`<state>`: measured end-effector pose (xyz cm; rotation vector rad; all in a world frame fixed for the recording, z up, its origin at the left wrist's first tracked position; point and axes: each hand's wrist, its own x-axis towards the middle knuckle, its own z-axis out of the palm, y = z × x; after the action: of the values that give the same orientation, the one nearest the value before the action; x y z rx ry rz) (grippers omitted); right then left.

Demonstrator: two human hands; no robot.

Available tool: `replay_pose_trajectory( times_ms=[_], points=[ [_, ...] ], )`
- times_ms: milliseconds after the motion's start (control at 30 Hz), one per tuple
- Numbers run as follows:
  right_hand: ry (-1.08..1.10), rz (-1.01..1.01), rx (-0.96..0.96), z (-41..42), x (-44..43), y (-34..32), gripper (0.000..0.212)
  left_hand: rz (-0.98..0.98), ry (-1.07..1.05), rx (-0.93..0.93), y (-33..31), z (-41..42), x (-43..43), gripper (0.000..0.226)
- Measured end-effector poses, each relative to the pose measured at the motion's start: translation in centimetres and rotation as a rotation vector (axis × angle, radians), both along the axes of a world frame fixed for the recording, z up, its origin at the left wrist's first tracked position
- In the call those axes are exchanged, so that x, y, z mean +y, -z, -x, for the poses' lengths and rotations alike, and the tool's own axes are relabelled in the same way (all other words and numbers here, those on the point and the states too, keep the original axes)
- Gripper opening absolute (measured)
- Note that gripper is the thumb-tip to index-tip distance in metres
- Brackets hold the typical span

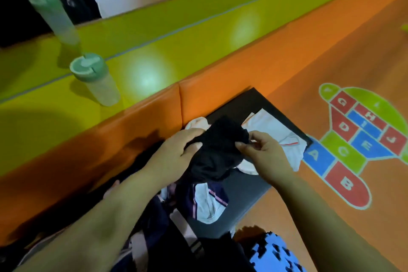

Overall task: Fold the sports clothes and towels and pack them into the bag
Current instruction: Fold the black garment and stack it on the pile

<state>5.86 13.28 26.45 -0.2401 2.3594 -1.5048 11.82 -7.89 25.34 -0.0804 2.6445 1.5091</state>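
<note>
Black garment (217,150) held bunched between both hands, above dark board (240,194). Left hand (176,157) grips one side, fingers curled round cloth; right hand (262,157) pinches opposite edge. Best to pull edges apart, shake flat, then fold on board. Fabric dark, soft, crumpled, shape unclear. White cloth (280,132) beneath; striped garment (207,201) nearer. Bag not clearly seen.
</note>
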Motion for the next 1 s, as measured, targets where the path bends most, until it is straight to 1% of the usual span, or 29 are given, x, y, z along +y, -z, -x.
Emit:
replay_pose_trajectory(
  times_ms=[67,100,167,200,233,300,400,467,533,633,733,767,833,900,933,1000],
  points=[
    [-0.005,-0.020,0.011,0.3,-0.2,-1.6,0.004,0.060,0.035,0.078,-2.6,0.5,-0.8,0.033],
    [-0.013,-0.028,0.015,0.4,-0.3,-2.4,0.012,0.104,0.048,0.105,-3.9,0.8,-1.1,0.032],
    [-0.082,-0.043,0.048,0.6,-0.7,-4.5,0.040,0.211,0.100,0.150,-6.3,1.5,-1.8,0.030],
    [-0.141,-0.046,0.076,0.7,-1.0,-5.7,0.051,0.263,0.145,0.166,-7.5,1.8,-2.0,0.030],
    [-0.206,-0.044,0.101,0.7,-1.4,-7.0,0.058,0.305,0.188,0.175,-8.8,2.1,-2.2,0.029],
    [-0.339,-0.041,0.127,1.1,-2.2,-9.1,0.063,0.351,0.247,0.209,-11.3,2.5,-2.7,0.028],
    [-0.449,-0.043,0.167,1.8,-3.7,-11.3,0.056,0.400,0.274,0.256,-14.6,2.8,-3.2,0.025],
    [-0.473,-0.085,0.253,2.1,-4.3,-12.7,0.042,0.407,0.284,0.270,-16.4,2.5,-3.7,0.018],
    [-0.470,-0.104,0.325,2.2,-4.3,-13.9,0.037,0.391,0.282,0.277,-17.9,2.1,-4.3,0.010],
    [-0.478,-0.028,0.282,2.0,-4.4,-15.6,0.047,0.381,0.277,0.258,-19.4,1.5,-5.2,0.012],
    [-0.587,-0.039,0.206,1.6,-5.2,-16.8,0.059,0.379,0.305,0.299,-20.8,0.8,-5.1,0.010],
    [-0.609,-0.038,0.174,1.4,-5.5,-17.1,0.057,0.391,0.315,0.314,-21.3,0.7,-5.1,0.013],
    [-0.621,-0.044,0.128,1.3,-5.8,-17.8,0.044,0.432,0.316,0.328,-22.3,0.4,-5.1,0.016],
    [-0.620,-0.043,0.119,0.9,-5.8,-18.6,0.029,0.476,0.301,0.336,-23.0,0.4,-5.4,0.009],
    [-0.608,-0.051,0.150,0.6,-5.7,-19.0,0.025,0.499,0.290,0.346,-23.3,0.3,-5.5,0.007],
    [-0.539,-0.127,0.297,0.4,-5.3,-19.8,0.030,0.521,0.278,0.358,-23.7,0.1,-5.8,0.011]
  ],
)
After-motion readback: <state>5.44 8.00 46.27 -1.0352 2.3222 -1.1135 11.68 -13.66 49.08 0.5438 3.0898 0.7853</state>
